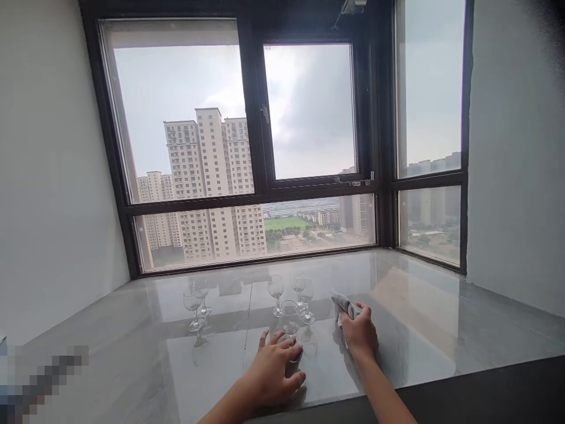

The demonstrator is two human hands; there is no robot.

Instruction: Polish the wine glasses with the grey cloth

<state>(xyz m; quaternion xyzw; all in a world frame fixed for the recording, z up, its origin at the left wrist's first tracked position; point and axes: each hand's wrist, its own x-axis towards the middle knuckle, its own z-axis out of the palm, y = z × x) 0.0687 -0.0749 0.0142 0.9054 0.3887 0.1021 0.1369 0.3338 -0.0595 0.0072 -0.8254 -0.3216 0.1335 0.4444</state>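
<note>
My right hand (pixel 362 333) is closed around a crumpled grey cloth (pixel 345 306), held at the sill's surface. My left hand (pixel 276 368) has its fingers spread, palm down, just in front of the nearest stemmed glass (pixel 290 312). The fingers hide that glass's lower part, and whether they touch it is unclear. Close behind it stand a glass (pixel 276 287), another glass (pixel 306 291) and a third glass (pixel 298 284), all upright. Farther left, a glass (pixel 192 302) and a second glass (pixel 203 290) stand close together.
The glossy grey stone sill (pixel 212 365) reflects the glasses and windows. Its dark front edge (pixel 485 377) runs along the near side. A dark window frame (pixel 256 198) closes off the back, with white walls at both sides. A pixelated patch covers the lower left corner.
</note>
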